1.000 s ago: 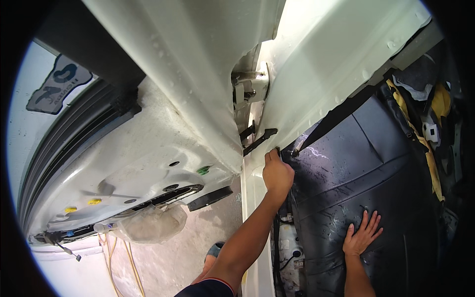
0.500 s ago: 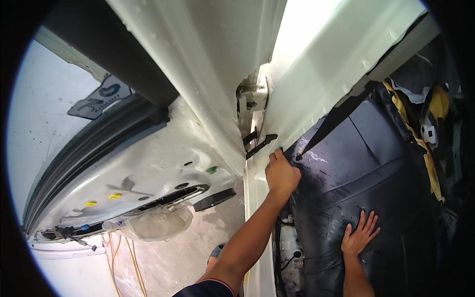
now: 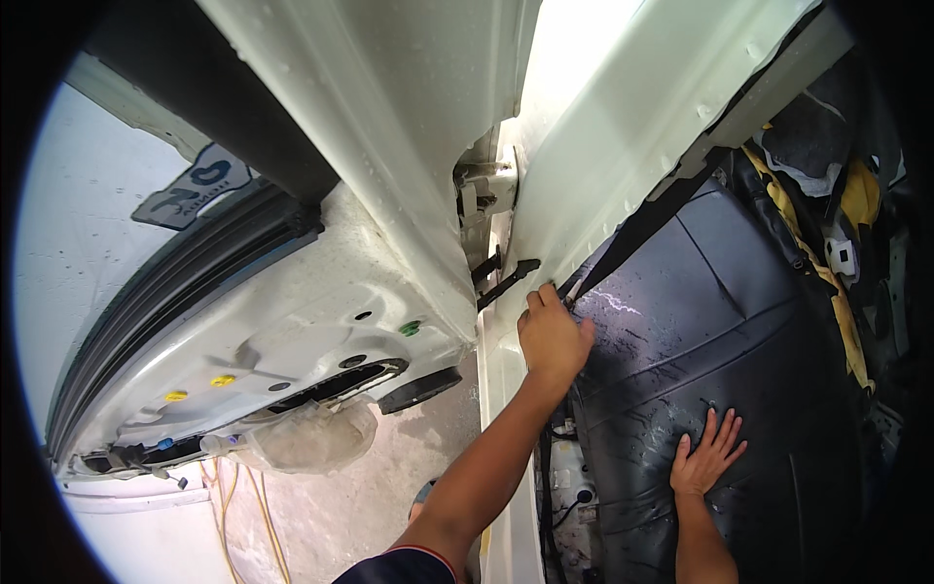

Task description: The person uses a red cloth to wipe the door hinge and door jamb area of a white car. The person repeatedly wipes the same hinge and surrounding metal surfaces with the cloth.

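My left hand (image 3: pixel 555 339) is at the foot of the white car door pillar (image 3: pixel 593 161), where the pillar meets the sill. Its fingers are curled in at the pillar's inner edge, and whatever lies under the fingertips is hidden. Just above the hand, a black door check strap (image 3: pixel 508 283) reaches out from the pillar. A black belt-like strap (image 3: pixel 608 261) runs down to a spot beside my fingers. My right hand (image 3: pixel 707 456) lies flat with fingers spread on the black seat cushion (image 3: pixel 759 399), which is wrinkled and scuffed.
To the left hangs an opened white car door (image 3: pixel 311 292) without its trim, with yellow and green clips and a crumpled plastic sheet (image 3: pixel 326 438). Wires (image 3: pixel 574 506) and bare metal show beside the sill. Yellow-and-black material (image 3: pixel 851 331) lies at the far right. A yellow cord (image 3: pixel 263 516) trails on the floor.
The fingers of my left hand have shifted slightly at the pillar edge, staying curled. My right hand stays flat on the seat. The whole view has shifted a little.
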The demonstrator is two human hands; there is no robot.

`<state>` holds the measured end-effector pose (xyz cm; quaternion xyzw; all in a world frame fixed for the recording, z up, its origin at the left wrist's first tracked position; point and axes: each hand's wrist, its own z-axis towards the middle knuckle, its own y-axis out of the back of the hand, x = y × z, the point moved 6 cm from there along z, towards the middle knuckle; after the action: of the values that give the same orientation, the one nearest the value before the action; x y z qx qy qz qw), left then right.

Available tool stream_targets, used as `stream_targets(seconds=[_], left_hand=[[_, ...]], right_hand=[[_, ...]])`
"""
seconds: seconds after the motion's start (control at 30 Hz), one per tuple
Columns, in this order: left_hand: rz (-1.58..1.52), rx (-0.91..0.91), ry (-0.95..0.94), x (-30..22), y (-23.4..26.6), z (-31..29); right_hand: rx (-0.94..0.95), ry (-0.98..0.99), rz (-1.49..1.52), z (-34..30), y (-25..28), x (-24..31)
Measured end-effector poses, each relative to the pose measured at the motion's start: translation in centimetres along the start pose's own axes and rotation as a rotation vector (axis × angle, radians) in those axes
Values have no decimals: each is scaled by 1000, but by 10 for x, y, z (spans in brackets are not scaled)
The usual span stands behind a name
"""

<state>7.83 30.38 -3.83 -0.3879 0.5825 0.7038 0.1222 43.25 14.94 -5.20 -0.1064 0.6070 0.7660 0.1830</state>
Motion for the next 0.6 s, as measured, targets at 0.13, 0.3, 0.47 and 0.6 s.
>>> stream_targets(seconds=[0.13, 0.3, 0.47, 0.6], left_hand=[[82, 31, 22, -3, 6, 5], [1, 46, -10, -5, 11, 2], [48, -27, -70, 1, 1, -9], [121, 153, 29, 36, -31, 1]], right_hand=[[-47, 14, 12, 0, 2, 0], [-3, 1, 3, 0, 0, 1], [-26, 2, 7, 1, 2, 1], [-5, -3, 8, 2, 2, 0]])
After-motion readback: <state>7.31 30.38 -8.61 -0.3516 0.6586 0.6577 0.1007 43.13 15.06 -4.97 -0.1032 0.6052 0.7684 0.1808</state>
